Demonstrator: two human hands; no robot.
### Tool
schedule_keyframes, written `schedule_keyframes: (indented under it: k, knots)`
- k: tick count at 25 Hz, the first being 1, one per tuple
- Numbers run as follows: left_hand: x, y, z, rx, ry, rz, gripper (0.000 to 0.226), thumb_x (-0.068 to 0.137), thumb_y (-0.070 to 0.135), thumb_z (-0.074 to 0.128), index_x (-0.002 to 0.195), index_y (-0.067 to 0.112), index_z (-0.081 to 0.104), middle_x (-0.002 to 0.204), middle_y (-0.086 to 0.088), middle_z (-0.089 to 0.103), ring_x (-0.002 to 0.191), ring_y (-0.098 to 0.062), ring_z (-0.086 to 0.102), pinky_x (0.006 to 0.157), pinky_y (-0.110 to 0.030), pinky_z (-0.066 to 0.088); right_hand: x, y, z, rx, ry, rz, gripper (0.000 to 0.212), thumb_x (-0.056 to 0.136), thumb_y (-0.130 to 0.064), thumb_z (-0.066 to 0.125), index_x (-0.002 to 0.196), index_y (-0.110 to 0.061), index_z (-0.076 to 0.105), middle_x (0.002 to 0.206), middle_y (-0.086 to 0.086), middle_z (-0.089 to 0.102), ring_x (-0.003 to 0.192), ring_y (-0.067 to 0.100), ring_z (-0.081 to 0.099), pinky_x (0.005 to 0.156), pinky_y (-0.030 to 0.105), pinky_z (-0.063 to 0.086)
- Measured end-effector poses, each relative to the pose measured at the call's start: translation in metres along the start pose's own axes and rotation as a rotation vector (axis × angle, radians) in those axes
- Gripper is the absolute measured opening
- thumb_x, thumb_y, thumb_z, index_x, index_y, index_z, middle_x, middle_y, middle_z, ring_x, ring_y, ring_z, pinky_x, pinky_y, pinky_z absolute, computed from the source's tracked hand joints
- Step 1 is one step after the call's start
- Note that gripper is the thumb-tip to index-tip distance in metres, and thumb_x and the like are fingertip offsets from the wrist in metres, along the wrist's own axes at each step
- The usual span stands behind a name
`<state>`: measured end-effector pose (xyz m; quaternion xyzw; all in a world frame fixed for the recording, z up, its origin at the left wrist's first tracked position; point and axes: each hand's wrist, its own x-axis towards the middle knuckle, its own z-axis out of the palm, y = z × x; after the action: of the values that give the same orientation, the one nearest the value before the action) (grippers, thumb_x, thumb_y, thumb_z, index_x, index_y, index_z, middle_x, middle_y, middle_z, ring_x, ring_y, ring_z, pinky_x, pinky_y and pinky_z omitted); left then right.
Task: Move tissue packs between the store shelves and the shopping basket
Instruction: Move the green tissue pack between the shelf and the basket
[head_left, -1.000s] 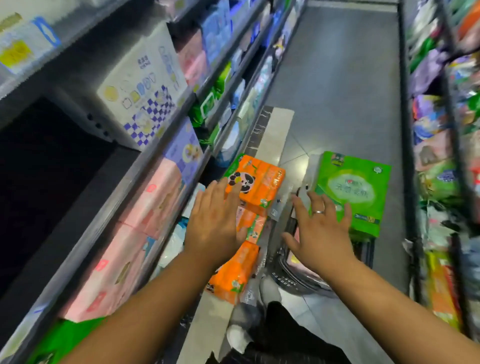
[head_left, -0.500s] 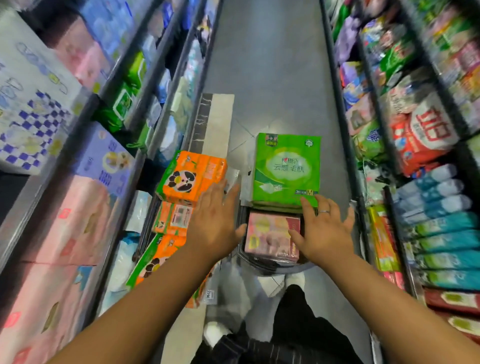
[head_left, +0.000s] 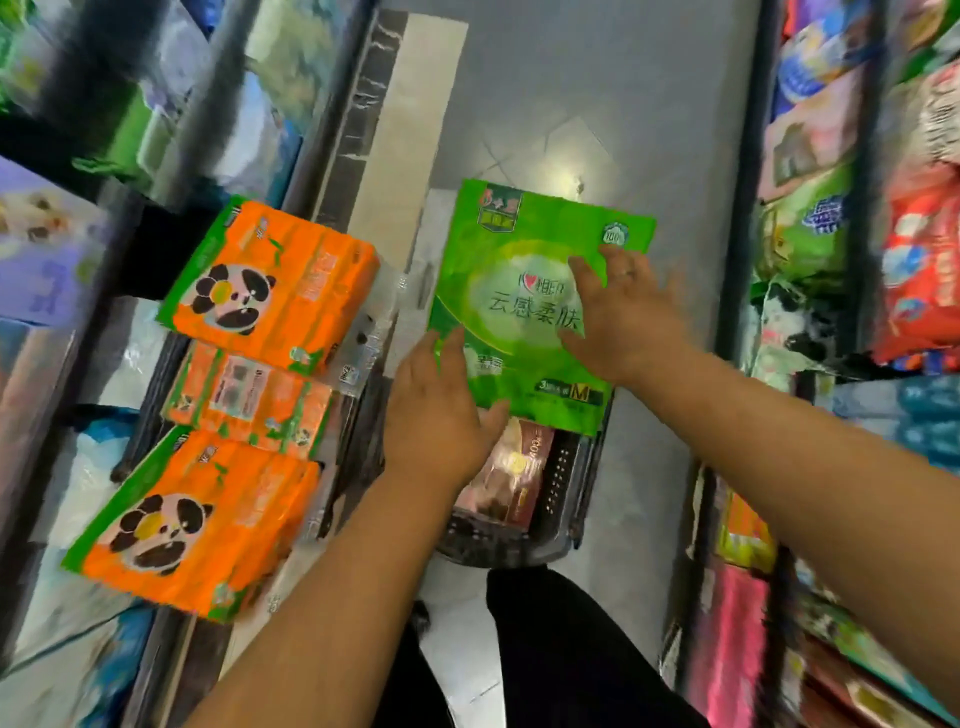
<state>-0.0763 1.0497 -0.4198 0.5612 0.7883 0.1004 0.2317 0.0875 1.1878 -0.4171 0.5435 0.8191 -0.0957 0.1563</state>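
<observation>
A green tissue pack (head_left: 524, 249) lies on top of the dark shopping basket (head_left: 567, 480) on the aisle floor. My right hand (head_left: 626, 317) rests flat on the pack's top with fingers spread. At the pack's near left corner is my left hand (head_left: 436, 410), fingers along the left edge and thumb at the near edge. A pink-brown pack (head_left: 511, 470) shows inside the basket under the green one. Three orange panda tissue packs (head_left: 270, 291) stick out of the low left shelf beside the basket.
Stocked shelves line both sides of the narrow aisle: blurred packs on the left, red, green and blue packs (head_left: 914, 270) on the right. Grey floor (head_left: 597, 93) runs ahead of the basket. My dark-trousered leg (head_left: 550, 649) is just behind it.
The view has swung down and right toward the basket. Both hands have moved forward from the basket's near rim onto the green pack.
</observation>
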Motion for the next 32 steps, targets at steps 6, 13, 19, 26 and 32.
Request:
schedule_keyframes:
  k: [6, 13, 19, 26, 32]
  knots:
    - [0.031, -0.020, 0.107, -0.322, -0.031, -0.405, 0.093, 0.078, 0.049, 0.072, 0.150, 0.015, 0.023, 0.152, -0.016, 0.018, 0.140, -0.033, 0.023, 0.113, -0.038, 0.025, 0.117, 0.020, 0.066, 0.079, 0.067, -0.039, 0.097, 0.078, -0.059, 0.067, 0.153, -0.023, 0.018, 0.158, 0.015, 0.016, 0.145, 0.036, 0.017, 0.115, 0.059, 0.014]
    - [0.034, -0.013, 0.168, -0.779, 0.232, -0.793, 0.104, 0.073, 0.031, 0.083, 0.151, 0.024, 0.014, 0.153, -0.005, 0.007, 0.115, -0.012, 0.042, 0.089, -0.006, 0.032, 0.155, 0.032, 0.080, 0.048, 0.115, -0.040, 0.132, 0.051, -0.081, 0.066, 0.154, -0.021, 0.010, 0.154, 0.016, 0.024, 0.140, 0.038, 0.025, 0.111, 0.059, 0.019]
    - [0.042, -0.005, 0.166, -0.821, 0.182, -0.696, 0.112, 0.078, 0.031, 0.079, 0.151, 0.035, -0.005, 0.161, 0.003, 0.007, 0.136, 0.000, 0.019, 0.110, -0.028, 0.019, 0.138, 0.024, 0.071, 0.041, 0.041, 0.096, 0.143, 0.040, -0.082, 0.070, 0.152, -0.016, 0.011, 0.148, 0.023, 0.028, 0.134, 0.041, 0.029, 0.105, 0.059, 0.024]
    - [0.056, -0.066, 0.149, -0.693, 0.241, -0.433, 0.120, 0.067, 0.027, 0.087, 0.153, 0.022, 0.003, 0.157, -0.004, 0.019, 0.142, -0.010, 0.021, 0.114, -0.025, 0.021, 0.071, 0.041, 0.105, 0.499, -0.015, 0.328, 0.111, 0.052, -0.056, 0.085, 0.135, -0.005, 0.032, 0.137, 0.027, 0.039, 0.129, 0.043, 0.038, 0.105, 0.052, 0.035]
    - [0.059, -0.078, 0.149, -0.950, 0.156, -0.506, 0.105, 0.066, 0.016, 0.087, 0.146, 0.026, 0.020, 0.111, 0.029, 0.050, 0.099, 0.007, 0.055, 0.098, -0.026, 0.044, 0.050, 0.040, 0.123, 0.693, -0.002, 0.348, 0.109, 0.057, -0.053, 0.086, 0.142, -0.021, 0.027, 0.137, 0.012, 0.052, 0.122, 0.035, 0.051, 0.097, 0.049, 0.044]
